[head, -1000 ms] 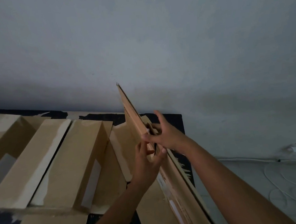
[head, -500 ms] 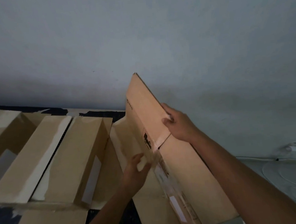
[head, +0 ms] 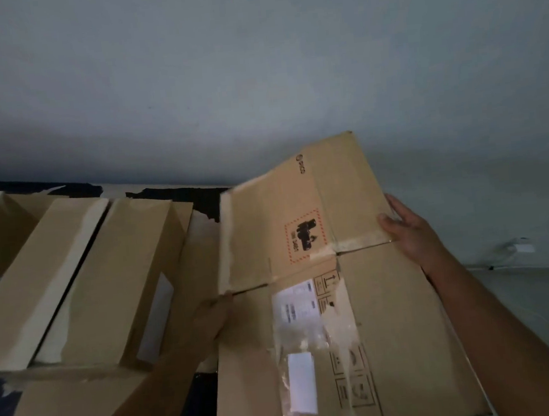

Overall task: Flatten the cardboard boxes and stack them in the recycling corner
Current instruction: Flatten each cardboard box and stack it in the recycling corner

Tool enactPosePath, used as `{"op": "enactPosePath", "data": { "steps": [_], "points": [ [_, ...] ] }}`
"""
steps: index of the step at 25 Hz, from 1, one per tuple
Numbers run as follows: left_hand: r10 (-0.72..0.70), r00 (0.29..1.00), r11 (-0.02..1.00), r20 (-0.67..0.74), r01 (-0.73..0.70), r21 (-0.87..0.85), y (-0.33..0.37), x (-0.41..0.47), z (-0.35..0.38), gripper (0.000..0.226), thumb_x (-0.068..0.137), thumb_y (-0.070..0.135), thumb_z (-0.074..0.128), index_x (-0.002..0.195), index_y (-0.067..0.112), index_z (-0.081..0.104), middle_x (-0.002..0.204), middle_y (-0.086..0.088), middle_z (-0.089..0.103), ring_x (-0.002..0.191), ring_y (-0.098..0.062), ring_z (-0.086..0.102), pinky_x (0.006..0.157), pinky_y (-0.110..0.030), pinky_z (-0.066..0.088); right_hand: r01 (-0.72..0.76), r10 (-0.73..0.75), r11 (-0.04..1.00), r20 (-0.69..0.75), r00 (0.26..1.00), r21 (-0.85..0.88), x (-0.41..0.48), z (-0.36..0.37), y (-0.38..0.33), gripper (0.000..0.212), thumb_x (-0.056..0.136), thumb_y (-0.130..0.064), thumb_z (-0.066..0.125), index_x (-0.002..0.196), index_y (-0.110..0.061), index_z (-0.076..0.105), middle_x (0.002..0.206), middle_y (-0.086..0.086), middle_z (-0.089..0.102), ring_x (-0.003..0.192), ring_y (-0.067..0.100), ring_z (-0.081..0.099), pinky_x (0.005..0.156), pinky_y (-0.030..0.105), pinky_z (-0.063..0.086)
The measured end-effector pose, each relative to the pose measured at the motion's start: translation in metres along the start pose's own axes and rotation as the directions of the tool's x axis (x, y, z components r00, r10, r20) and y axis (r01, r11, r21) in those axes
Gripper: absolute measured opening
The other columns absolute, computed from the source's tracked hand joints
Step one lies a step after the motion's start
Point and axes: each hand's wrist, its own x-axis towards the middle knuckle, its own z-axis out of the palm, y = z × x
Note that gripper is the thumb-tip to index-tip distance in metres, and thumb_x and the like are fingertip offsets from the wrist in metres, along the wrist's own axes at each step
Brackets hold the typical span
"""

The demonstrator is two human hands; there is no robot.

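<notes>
A flattened brown cardboard box (head: 394, 313) fills the middle and right, its printed face turned toward me, with a white label, clear tape and a red-dashed hazard mark. My right hand (head: 409, 231) grips its right edge at the seam between flap and panel, thumb on the front. My left hand (head: 211, 318) holds its left edge near the flap slit, fingers mostly hidden behind the card. The box leans slightly, its upper flaps angled toward the wall.
To the left an opened cardboard box (head: 83, 286) lies with flaps spread over a dark surface (head: 198, 195). A pale wall (head: 253, 75) stands close behind. White cables and a plug (head: 518, 246) lie on the floor at right.
The box swung from edge-on to face-on, its broad printed side spreading flat toward me. My right hand moved rightward with the far edge; my left hand stayed on the left edge.
</notes>
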Motion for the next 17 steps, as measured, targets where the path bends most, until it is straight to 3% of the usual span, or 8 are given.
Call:
{"op": "enactPosePath", "data": {
  "steps": [3,6,8,10,11,13,15,17],
  "points": [
    [-0.053,0.995,0.996,0.081,0.048,0.069,-0.006,0.01,0.015,0.052,0.093,0.048,0.051,0.105,0.0,0.066,0.106,-0.019,0.066,0.079,-0.029,0.058,0.061,-0.028,0.044,-0.046,0.043,0.994,-0.026,0.999,-0.102,-0.007,-0.01,0.034,0.047,0.096,-0.023,0.057,0.139,-0.038,0.045,0.113,0.004,0.068,0.085,0.009,0.065,0.07,0.017,0.05],
    [-0.024,0.997,0.994,0.076,0.017,0.103,-0.004,0.013,0.033,0.036,0.095,0.041,0.051,0.083,0.009,0.06,0.082,-0.012,0.061,0.062,-0.02,0.051,0.049,-0.024,0.033,-0.029,0.021,0.979,-0.042,0.999,-0.202,-0.008,-0.01,0.06,0.051,0.099,-0.013,0.051,0.147,-0.026,0.037,0.118,0.002,0.062,0.093,0.012,0.063,0.068,0.004,0.047],
    [0.008,1.0,0.994,0.014,-0.009,0.113,-0.003,0.019,0.046,0.026,0.094,0.034,0.053,0.084,0.01,0.055,0.078,-0.008,0.054,0.065,-0.019,0.051,0.056,-0.024,0.038,-0.001,-0.006,0.96,-0.024,1.0,-0.281,-0.006,-0.004,0.078,0.05,0.1,-0.012,0.046,0.147,-0.025,0.034,0.129,0.002,0.059,0.107,0.018,0.061,0.083,0.018,0.05],
    [0.036,0.998,0.986,-0.053,-0.027,0.164,0.002,0.024,0.056,0.02,0.093,0.031,0.055,0.097,0.012,0.052,0.09,-0.008,0.054,0.079,-0.022,0.054,0.07,-0.026,0.043,-0.032,0.021,0.933,-0.034,0.999,-0.359,-0.006,0.007,0.093,0.051,0.101,-0.014,0.042,0.149,-0.023,0.028,0.13,0.008,0.059,0.103,0.022,0.062,0.082,0.028,0.048],
    [0.036,0.997,0.975,-0.065,-0.021,0.219,0.002,0.029,0.059,0.029,0.093,0.033,0.055,0.113,0.014,0.048,0.104,-0.01,0.054,0.092,-0.024,0.055,0.079,-0.027,0.045,-0.087,0.068,0.917,-0.062,0.996,-0.389,-0.008,0.013,0.101,0.052,0.102,-0.015,0.041,0.151,-0.02,0.023,0.128,0.011,0.059,0.099,0.026,0.062,0.079,0.028,0.045],
    [-0.01,0.997,0.942,-0.075,0.035,0.334,0.007,0.038,0.062,0.07,0.09,0.044,0.056,0.144,0.01,0.029,0.136,-0.016,0.043,0.119,-0.031,0.048,0.098,-0.032,0.044,-0.205,0.17,0.891,-0.121,0.978,-0.405,-0.012,0.024,0.114,0.053,0.102,-0.017,0.04,0.151,-0.013,0.02,0.125,0.018,0.06,0.098,0.035,0.063,0.076,0.027,0.04],
    [-0.032,0.996,0.928,-0.08,0.059,0.367,0.008,0.047,0.062,0.086,0.086,0.054,0.055,0.15,0.009,0.019,0.145,-0.017,0.034,0.127,-0.034,0.043,0.106,-0.037,0.041,-0.253,0.208,0.889,-0.154,0.966,-0.381,-0.012,0.027,0.122,0.044,0.102,-0.017,0.041,0.144,-0.008,0.031,0.125,0.02,0.06,0.092,0.033,0.063,0.073,0.027,0.04],
    [-0.009,0.998,0.933,-0.064,0.032,0.358,0.008,0.052,0.058,0.081,0.085,0.057,0.051,0.148,0.012,0.027,0.141,-0.017,0.042,0.124,-0.035,0.047,0.105,-0.039,0.042,-0.294,0.245,0.879,-0.174,0.954,-0.376,-0.007,0.025,0.124,0.04,0.101,-0.015,0.042,0.14,-0.008,0.038,0.124,0.019,0.06,0.083,0.028,0.057,0.064,0.025,0.038]
  ]
}}
